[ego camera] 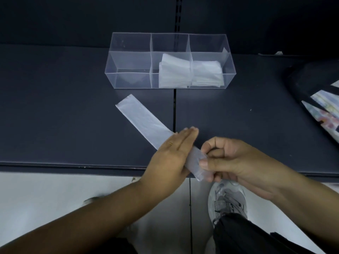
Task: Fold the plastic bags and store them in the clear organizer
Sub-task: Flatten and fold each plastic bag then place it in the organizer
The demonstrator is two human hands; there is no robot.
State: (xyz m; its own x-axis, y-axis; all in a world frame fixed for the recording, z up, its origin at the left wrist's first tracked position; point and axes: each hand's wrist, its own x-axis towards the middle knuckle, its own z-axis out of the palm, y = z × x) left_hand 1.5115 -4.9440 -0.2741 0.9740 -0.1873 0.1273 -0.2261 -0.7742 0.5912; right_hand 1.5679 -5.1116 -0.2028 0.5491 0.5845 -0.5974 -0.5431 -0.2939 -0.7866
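Observation:
A translucent plastic bag [143, 120], folded into a long narrow strip, lies diagonally on the dark shelf surface, its far end pointing up-left. My left hand [172, 154] lies flat with straight fingers pressing on the strip near its close end. My right hand [225, 160] pinches the strip's near end between thumb and fingers, lifting it off the shelf edge. Behind stands the clear organizer [128, 77] with several compartments. Folded bags [183, 72] fill its front middle and front right compartments; the left ones show nothing inside.
A dark bag with a colourful patterned panel [319, 99] sits at the right edge of the shelf. The shelf's front lip [73, 165] runs below my hands, with pale floor and my grey shoe [227, 198] beneath.

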